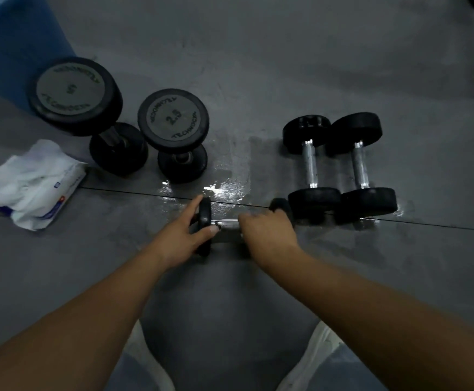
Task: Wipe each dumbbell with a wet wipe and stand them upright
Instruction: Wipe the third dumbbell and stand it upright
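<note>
so the floor (286, 66) here is smooth grey with a thin seam running across it, and there's a wet patch in the middle that glints. The small dumbbell (205, 218) lies on its side right on that seam, dead centre, with flat black disc heads and a short shiny metal handle (228, 222). The left hand (183, 234) is on its left head, forefinger hooked over the top of the disc and thumb pressed on the inner face by the handle, so it's holding that end. The right hand (268, 232) comes in palm down with the fingers curled round the handle, a bit blurred, and the right head pokes out just above the knuckles. Can't tell whether there's a wipe under that hand. Both forearms are bare and reach straight out from the bottom corners. On the left the 5 dumbbell (72, 91) and the 2.5 dumbbell (173, 118) stand upright side by side, chunky round black rubber heads with matte grey caps and raised lettering. On the right the third dumbbell (310, 165) and fourth dumbbell (358, 165) lie flat next to each other, heads touching, dull scuffed chrome handles. A crumpled white wipes pack (35, 184) with blue print sits far left, near a blue bin (12, 43).
</note>
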Available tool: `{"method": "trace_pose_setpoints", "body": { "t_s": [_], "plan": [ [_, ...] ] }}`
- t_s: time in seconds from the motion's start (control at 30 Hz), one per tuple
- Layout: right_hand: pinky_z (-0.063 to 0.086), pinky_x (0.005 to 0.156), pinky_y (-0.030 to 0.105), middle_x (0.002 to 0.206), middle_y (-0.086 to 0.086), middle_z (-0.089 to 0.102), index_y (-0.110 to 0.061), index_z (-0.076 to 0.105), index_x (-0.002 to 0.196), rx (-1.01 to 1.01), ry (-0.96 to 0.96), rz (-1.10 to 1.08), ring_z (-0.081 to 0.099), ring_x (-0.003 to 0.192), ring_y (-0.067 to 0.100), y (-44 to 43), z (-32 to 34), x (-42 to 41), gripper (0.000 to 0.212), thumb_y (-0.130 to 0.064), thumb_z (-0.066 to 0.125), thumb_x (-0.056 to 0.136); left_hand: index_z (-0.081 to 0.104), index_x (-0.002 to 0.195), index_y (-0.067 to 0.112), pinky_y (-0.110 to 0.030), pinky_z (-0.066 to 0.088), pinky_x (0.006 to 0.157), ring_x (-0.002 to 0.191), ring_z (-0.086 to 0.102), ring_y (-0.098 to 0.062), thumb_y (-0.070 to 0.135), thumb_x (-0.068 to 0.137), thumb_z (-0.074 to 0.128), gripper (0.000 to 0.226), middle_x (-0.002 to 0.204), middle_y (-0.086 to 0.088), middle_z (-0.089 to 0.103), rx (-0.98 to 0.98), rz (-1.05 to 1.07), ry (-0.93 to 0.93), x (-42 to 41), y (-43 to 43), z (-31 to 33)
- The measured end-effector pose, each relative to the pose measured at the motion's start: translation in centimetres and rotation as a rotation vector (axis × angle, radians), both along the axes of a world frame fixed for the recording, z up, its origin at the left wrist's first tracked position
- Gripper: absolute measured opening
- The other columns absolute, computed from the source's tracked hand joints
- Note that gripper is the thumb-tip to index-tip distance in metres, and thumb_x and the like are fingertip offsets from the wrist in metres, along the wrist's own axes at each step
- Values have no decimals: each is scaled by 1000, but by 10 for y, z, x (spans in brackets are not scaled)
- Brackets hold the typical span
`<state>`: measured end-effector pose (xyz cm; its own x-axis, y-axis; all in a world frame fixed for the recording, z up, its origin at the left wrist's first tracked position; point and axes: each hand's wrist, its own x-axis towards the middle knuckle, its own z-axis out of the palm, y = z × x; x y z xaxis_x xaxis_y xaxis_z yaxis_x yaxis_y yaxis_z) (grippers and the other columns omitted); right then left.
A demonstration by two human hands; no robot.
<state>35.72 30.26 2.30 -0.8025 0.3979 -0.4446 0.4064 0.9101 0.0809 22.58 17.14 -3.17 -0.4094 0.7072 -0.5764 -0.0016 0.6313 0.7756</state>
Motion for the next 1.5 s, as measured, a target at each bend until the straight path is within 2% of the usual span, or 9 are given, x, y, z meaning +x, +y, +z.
{"method": "trace_pose_setpoints", "body": {
  "t_s": [0.2,0.37,0.53,0.7,0.97,1.13,1.27,1.4,1.5],
  "plan": [
    [38,61,26,81,0,64,-24,55,90,-650,550,-812,60,79,24,-26,-31,-39,10,-15,55,85,14,152,43,-43,46,106,129,46,-6,22,90,70,87,138,9,48,-3,-5,-202,-11,-6,6],
    [31,101,38,96,0,68,-26,60,101,-311,406,-226,60,99,22,-24,-48,-5,23,-24,53,80,18,148,51,-48,46,106,127,53,-15,18,85,73,91,132,9,50,-4,41,-329,-14,-12,3],
    [46,78,34,87,4,69,-24,64,96,-397,518,-596,62,85,26,-1,-52,-33,20,-19,49,83,17,151,45,-47,50,100,126,53,-14,8,93,64,84,121,16,52,-1,79,-371,-13,-6,7],
    [22,109,40,112,-5,62,-27,54,112,-344,270,-103,53,113,16,-18,-61,-10,31,-25,52,81,14,153,41,-46,43,109,127,48,-9,6,91,65,88,135,6,46,15,32,-326,-11,-12,6],
    [36,87,33,93,2,66,-23,53,85,-332,103,-21,60,93,25,3,-63,-30,10,-32,56,82,13,153,42,-45,51,99,123,48,-6,9,92,65,87,137,6,44,16,47,-344,-14,-8,9],
    [36,72,30,61,-2,61,-30,46,62,-263,471,-61,61,64,24,3,-52,-30,20,-20,62,69,14,153,41,-43,52,96,124,50,-12,8,93,63,84,139,4,46,13,67,-366,-15,-7,12],
    [34,97,40,107,6,63,-19,53,99,-243,85,-11,56,107,27,-9,-59,-28,27,-35,62,80,12,154,37,-41,54,87,120,54,-15,4,95,59,83,130,8,48,17,76,-398,-12,-6,14],
    [32,98,38,89,5,67,-24,56,81,-163,181,48,60,93,28,-6,-55,-33,2,-25,55,79,12,153,42,-49,54,93,125,54,-18,6,95,60,84,128,12,47,5,83,-396,-10,-9,12],
    [31,99,39,103,3,65,-21,60,98,-152,189,45,56,106,25,-11,-58,-26,22,-33,56,80,12,154,41,-49,54,93,123,55,-17,7,95,60,83,117,20,50,16,94,-396,-12,-8,8]
  ]
}}
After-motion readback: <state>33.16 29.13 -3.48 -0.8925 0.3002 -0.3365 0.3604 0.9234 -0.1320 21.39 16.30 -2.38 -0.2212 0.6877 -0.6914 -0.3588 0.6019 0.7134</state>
